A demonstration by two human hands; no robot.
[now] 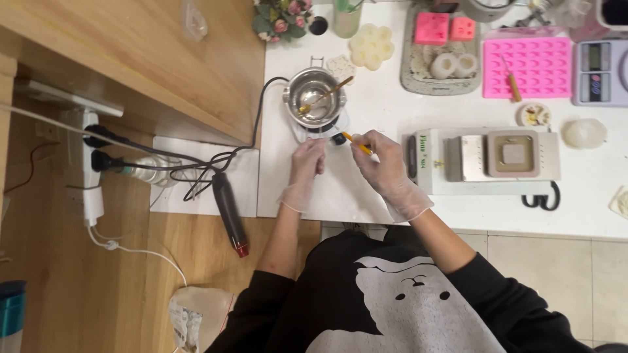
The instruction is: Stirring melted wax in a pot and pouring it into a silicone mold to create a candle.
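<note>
Hands in thin clear gloves meet near the middle of the frame, over a white worktop (pixel 340 189) seen from above. Our left hand (pixel 307 163) is curled, fingers pressed together, just below a small steel pot (pixel 314 97); we cannot tell whether it holds anything. Our right hand (pixel 383 160) pinches a yellow-handled tool (pixel 356 144), its dark tip pointing up-left toward the base of the pot and ending just beside the left hand. The pot sits on a small burner stand, with a gold spoon (pixel 327 95) leaning inside it. To the right of the hands lies a white boxy device (pixel 484 160) with a square grey plate on top. Along the top of the frame we see a flower-shaped white mould (pixel 371 46), a grey tray (pixel 409 72) bearing pink blocks and white rings, a pink silicone mould (pixel 526 65) with many small cavities, and a digital scale (pixel 598 72) at the upper right edge. At the left, on the wooden floor, a power strip (pixel 88 163) feeds dark cables, and a black heat gun (pixel 229 209) rests on a white sheet. Black sleeves and a sweatshirt with a white bear design fill the bottom of the frame.
</note>
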